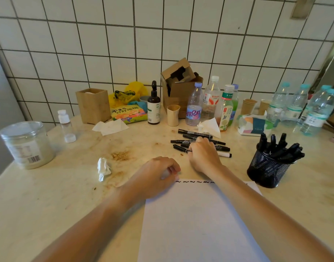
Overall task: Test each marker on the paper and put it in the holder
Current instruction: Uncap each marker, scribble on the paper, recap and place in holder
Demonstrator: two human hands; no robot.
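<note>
While the left hand (158,174) rests loosely curled on the paper (196,224), the right hand (204,154) grasps a marker (179,148).

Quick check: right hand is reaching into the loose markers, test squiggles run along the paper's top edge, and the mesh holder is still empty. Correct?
Not quite. In the head view the mesh holder already stands full of black markers. The rest holds: the right hand is on the loose markers, and squiggles run along the paper's top edge.

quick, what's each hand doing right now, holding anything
Left hand: fingers loosely curled, holding nothing, resting at the top edge of the paper.
Right hand: on the loose markers; whether it grips one cannot be told.
</note>
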